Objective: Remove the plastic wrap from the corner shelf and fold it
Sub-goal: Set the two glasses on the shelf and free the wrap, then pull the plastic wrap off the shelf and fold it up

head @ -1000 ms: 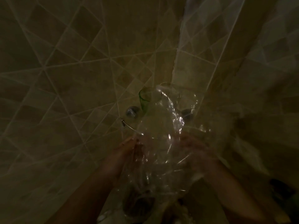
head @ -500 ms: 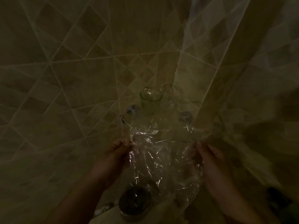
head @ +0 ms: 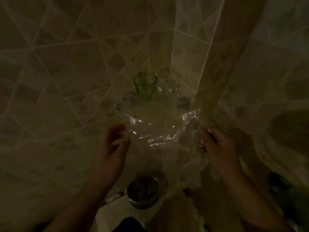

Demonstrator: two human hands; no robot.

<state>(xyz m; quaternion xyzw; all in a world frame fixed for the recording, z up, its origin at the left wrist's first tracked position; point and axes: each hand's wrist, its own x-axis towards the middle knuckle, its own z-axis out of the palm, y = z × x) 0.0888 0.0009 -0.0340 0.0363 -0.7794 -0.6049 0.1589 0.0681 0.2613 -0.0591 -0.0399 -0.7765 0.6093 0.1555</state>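
Note:
The scene is dim. A clear, crinkled plastic wrap (head: 164, 139) is stretched between my hands, just in front of and below the glass corner shelf (head: 147, 122). My left hand (head: 115, 144) pinches the wrap's left edge. My right hand (head: 217, 146) grips the right edge, where the film bunches up. The shelf's curved front rim shows through the film.
A green glass (head: 145, 85) and a clear glass (head: 167, 82) stand at the back of the shelf, between two round metal mounts. A metal cup (head: 143, 192) sits on a lower surface beneath the wrap. Tiled walls meet in the corner.
The wrap was raised in front of the glasses; it has come down and been spread wide. Both hands moved apart and lower, and the glasses now show uncovered.

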